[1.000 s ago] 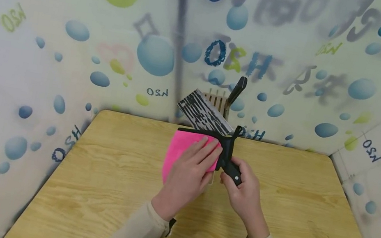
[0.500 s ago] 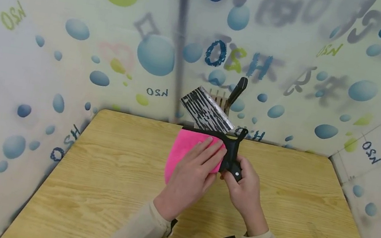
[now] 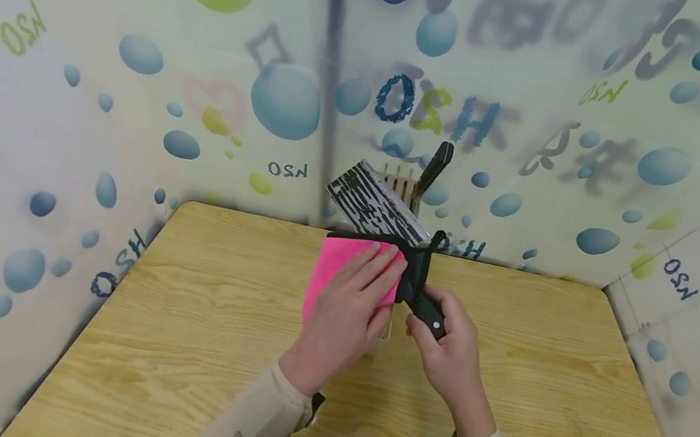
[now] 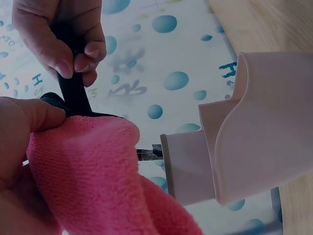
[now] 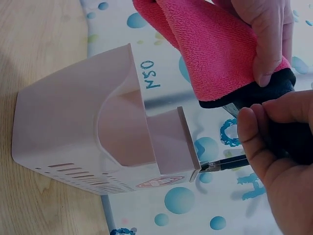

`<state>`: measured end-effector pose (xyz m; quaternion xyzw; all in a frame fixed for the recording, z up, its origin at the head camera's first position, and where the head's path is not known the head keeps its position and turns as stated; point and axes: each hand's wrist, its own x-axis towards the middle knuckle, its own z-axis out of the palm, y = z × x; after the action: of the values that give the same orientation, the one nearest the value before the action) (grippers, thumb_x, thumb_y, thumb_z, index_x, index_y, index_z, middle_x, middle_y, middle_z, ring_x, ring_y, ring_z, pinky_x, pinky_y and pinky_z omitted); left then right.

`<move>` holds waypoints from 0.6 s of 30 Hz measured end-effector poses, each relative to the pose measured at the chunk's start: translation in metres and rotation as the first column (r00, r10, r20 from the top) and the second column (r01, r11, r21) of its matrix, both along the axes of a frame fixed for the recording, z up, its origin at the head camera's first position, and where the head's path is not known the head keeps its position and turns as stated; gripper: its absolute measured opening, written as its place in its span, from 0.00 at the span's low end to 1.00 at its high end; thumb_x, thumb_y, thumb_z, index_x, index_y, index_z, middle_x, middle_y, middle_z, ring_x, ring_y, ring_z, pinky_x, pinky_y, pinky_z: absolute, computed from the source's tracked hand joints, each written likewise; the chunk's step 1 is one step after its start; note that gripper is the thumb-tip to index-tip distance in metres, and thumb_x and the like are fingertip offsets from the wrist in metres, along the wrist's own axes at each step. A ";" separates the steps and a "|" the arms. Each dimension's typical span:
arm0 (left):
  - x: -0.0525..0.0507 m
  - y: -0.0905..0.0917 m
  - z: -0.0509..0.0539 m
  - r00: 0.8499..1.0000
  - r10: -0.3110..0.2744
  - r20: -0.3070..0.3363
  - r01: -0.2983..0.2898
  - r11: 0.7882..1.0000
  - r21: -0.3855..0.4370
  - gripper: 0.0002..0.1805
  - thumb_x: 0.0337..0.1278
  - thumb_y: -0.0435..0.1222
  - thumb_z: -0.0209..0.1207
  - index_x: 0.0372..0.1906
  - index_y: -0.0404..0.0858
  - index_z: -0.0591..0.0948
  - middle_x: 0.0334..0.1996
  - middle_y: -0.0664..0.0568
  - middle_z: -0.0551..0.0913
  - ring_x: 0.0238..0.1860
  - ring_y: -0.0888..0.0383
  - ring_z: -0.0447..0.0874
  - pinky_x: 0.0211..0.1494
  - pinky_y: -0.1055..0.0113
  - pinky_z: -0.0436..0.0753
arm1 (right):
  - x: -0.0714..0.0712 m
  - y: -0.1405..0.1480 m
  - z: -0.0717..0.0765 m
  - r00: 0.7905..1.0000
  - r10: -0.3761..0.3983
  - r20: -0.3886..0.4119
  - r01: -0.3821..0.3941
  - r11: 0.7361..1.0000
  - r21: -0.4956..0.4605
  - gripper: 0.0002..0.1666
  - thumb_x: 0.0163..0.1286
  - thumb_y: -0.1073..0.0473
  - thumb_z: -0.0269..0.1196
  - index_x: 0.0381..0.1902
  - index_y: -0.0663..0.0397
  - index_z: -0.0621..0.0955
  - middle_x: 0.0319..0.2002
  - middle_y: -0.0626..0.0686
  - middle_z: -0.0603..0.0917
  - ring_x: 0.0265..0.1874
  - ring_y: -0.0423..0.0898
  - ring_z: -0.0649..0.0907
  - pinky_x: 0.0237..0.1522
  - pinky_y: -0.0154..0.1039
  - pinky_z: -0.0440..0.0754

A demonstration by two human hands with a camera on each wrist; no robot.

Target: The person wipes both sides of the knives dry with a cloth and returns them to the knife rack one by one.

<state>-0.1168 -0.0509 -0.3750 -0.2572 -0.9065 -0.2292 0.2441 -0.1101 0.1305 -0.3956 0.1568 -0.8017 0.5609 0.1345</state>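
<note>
My right hand (image 3: pixel 453 349) grips the black riveted handle of a cleaver (image 3: pixel 380 204), whose broad black-and-silver striped blade points up and left. Folded over the lower blade is a pink cloth (image 3: pixel 330 269) with black trim and a small loop. My left hand (image 3: pixel 345 313) holds this cloth against the blade, thumb on one side and fingers on the other. In the right wrist view, a sliver of metal shows under the trim of the cloth (image 5: pixel 210 54), near my right hand (image 5: pixel 283 171). Most of the blade near the handle is hidden.
Behind the hands stands a pale slotted knife holder (image 3: pixel 401 183) on the wooden table (image 3: pixel 206 303). A black-handled knife (image 3: pixel 437 167) sticks up from it. The wrist views show the holder's (image 5: pixel 63 117) wide open compartment and narrower section. Patterned walls (image 3: pixel 208 74) enclose the table.
My left hand and the cloth shifted right toward the handle, covering more of it, then slid back left. The cleaver moved slightly right and back. My right hand kept its grip.
</note>
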 end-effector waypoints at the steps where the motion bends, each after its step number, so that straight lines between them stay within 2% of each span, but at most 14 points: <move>1: 0.000 0.000 0.000 1.000 0.004 0.001 -0.004 1.000 -0.001 0.30 0.69 0.35 0.62 0.74 0.40 0.73 0.76 0.48 0.70 0.78 0.49 0.64 0.82 0.60 0.61 | 0.001 0.000 0.000 1.000 0.001 -0.009 -0.001 1.000 -0.001 0.24 0.67 0.77 0.63 0.61 0.69 0.77 0.41 0.62 0.85 0.33 0.40 0.84 0.32 0.32 0.85; 18: -0.011 0.000 0.003 0.999 0.021 0.027 -0.023 0.998 0.058 0.29 0.70 0.35 0.62 0.73 0.39 0.74 0.75 0.47 0.72 0.78 0.48 0.64 0.82 0.59 0.60 | 0.007 0.005 -0.001 0.996 -0.026 -0.080 0.028 0.999 0.019 0.22 0.66 0.76 0.65 0.58 0.66 0.80 0.38 0.58 0.85 0.32 0.40 0.83 0.32 0.31 0.82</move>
<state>-0.1276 -0.0509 -0.3722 -0.2368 -0.9053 -0.2563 0.2422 -0.1029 0.1360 -0.3971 0.1696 -0.8033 0.5442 0.1726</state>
